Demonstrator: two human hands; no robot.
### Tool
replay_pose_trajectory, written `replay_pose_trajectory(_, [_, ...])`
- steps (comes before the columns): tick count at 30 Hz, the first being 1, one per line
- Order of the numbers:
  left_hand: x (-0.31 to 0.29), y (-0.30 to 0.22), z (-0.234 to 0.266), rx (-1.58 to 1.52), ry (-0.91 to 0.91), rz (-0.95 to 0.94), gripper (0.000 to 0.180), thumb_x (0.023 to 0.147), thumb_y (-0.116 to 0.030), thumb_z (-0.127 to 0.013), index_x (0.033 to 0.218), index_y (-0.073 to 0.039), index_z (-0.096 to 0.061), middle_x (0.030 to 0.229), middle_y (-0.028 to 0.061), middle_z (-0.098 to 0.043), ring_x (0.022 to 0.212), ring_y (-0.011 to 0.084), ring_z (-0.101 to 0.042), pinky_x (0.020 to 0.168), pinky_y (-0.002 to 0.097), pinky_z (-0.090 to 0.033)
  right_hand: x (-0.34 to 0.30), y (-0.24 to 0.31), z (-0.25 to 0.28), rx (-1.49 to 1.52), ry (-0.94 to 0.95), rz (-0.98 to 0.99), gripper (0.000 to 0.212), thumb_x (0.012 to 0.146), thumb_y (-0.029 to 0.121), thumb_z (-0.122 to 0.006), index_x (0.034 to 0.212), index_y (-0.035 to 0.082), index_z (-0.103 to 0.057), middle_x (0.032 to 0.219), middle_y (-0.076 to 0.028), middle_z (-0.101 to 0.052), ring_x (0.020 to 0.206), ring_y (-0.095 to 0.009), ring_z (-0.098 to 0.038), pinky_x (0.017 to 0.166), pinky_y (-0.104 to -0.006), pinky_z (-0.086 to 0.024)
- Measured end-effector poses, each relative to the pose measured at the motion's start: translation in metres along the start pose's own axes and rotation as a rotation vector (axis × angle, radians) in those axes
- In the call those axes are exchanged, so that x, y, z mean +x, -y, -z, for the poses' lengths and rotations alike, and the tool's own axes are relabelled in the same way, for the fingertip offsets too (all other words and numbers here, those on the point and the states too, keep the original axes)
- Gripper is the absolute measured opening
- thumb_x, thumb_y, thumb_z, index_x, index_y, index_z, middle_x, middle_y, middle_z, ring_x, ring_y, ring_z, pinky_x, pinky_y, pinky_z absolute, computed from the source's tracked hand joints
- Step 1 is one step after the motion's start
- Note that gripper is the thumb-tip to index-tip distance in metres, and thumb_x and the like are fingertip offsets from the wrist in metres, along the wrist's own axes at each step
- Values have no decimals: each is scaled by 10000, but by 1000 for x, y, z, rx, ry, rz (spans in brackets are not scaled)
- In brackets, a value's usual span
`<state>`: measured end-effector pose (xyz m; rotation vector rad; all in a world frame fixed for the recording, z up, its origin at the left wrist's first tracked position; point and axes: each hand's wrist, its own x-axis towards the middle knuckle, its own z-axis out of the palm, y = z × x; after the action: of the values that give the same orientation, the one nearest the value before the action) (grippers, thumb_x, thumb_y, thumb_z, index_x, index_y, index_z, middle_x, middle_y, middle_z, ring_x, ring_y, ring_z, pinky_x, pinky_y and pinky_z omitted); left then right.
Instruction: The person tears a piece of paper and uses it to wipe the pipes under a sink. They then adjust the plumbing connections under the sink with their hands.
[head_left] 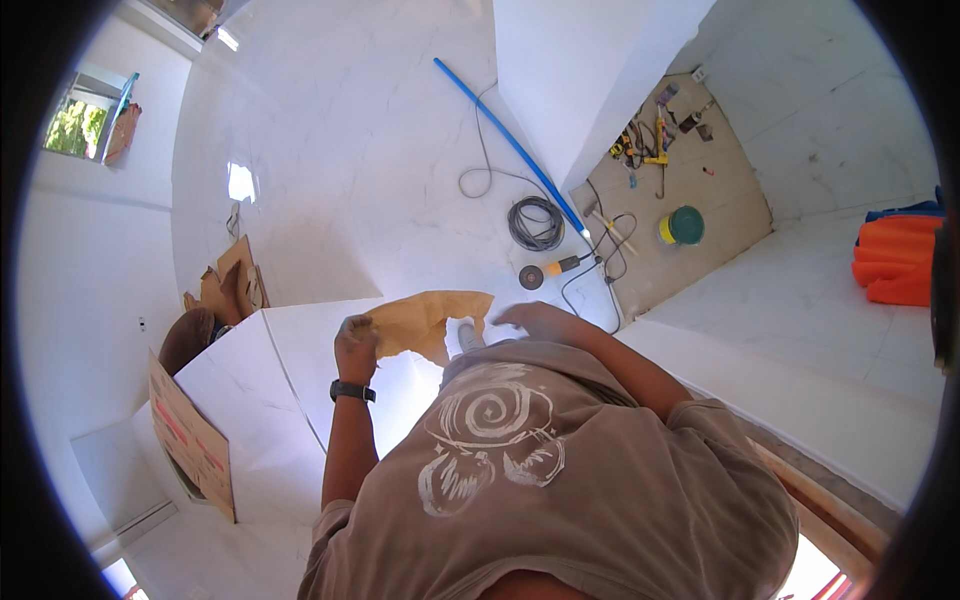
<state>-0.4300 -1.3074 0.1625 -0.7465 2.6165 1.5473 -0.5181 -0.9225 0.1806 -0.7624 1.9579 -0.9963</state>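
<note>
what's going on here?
A person is handling a torn-edged brown sheet: the left hand has its left end in its grip, and the right hand is near the other end, though whether it touches is unclear. Ahead on the floor lie a grinder, a coiled cable and a long blue pole. Off to the right stands a green-topped tub, with hand tools scattered beyond it.

A white wall rose at the left, pierced by a small window through which greenery showed. Bright patches of light lay on the glossy, grey-veined white floor. A white partition adjoined a beige floor section; pale veined tiling bordered it at the right.
</note>
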Motion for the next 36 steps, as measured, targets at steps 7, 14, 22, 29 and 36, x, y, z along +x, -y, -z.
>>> replay_pose_trajectory(7, [-25, 33, 2, -141, -27, 157, 296, 805, -70, -644, 1086, 25, -647, 982, 113, -695, 875, 184, -655, 822, 326, -543, -31, -87, -33, 317, 38, -271, 453, 955, 221, -665, 1375, 58, -621, 1269, -94, -680, 1150, -208, -635, 1027, -319, -476])
replay_pose_trajectory(14, [-25, 37, 0, -68, 14, 126, 286, 814, -70, -647, 1086, 19, -646, 980, 99, -686, 873, 163, -646, 816, 314, -540, -43, -23, -4, 1102, -144, -88, 509, 935, 307, -721, 1361, 46, -623, 1184, -79, -689, 1131, -188, -628, 1003, -338, -478])
replay_pose_trajectory(22, [-23, 32, 0, -25, 5, 70, 280, 816, -56, -653, 1090, -2, -651, 975, 79, -674, 853, 151, -637, 798, 300, -540, -25, -97, -37, 31, 316, -448, 349, 915, 203, -710, 1221, 38, -683, 1108, -80, -722, 1068, -191, -659, 951, -342, -509])
replay_pose_trajectory(29, [-33, 40, 1, -42, 30, 157, 286, 815, -91, -645, 1078, 22, -649, 989, 113, -698, 886, 178, -657, 831, 319, -539, -17, -111, -43, 245, 86, -366, 357, 914, 210, -710, 1225, 38, -680, 1112, -81, -720, 1070, -194, -658, 951, -344, -509])
replay_pose_trajectory(36, [-32, 37, 1, -60, 16, 116, 292, 804, -99, -654, 1070, 22, -653, 953, 117, -705, 881, 189, -665, 827, 325, -543, 12, -64, -13, 535, -100, -196, 365, 913, 218, -711, 1230, 39, -677, 1116, -82, -718, 1072, -197, -657, 952, -347, -509])
